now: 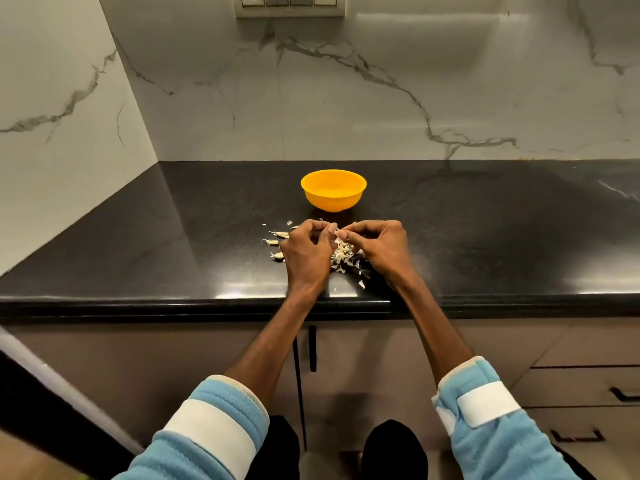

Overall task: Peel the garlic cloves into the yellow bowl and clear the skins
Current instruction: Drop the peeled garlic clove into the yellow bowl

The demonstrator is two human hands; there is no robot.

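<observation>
The yellow bowl [333, 190] stands upright on the black counter [173, 244], just beyond my hands. My left hand [306, 252] and my right hand [379, 247] meet fingertip to fingertip above the counter and together pinch a small garlic clove [337, 233], mostly hidden by the fingers. Under and between the hands lies a heap of papery garlic skins [343, 258]. A few unpeeled cloves [278, 234] lie on the counter to the left of my left hand. What the bowl holds cannot be seen.
A marble wall rises behind the counter, with a switch panel [289, 5] at the top. The counter's front edge [207, 303] runs just below my wrists. Cabinet doors and drawer handles [312, 348] sit beneath it. Stray skin flakes [361, 284] lie near the edge.
</observation>
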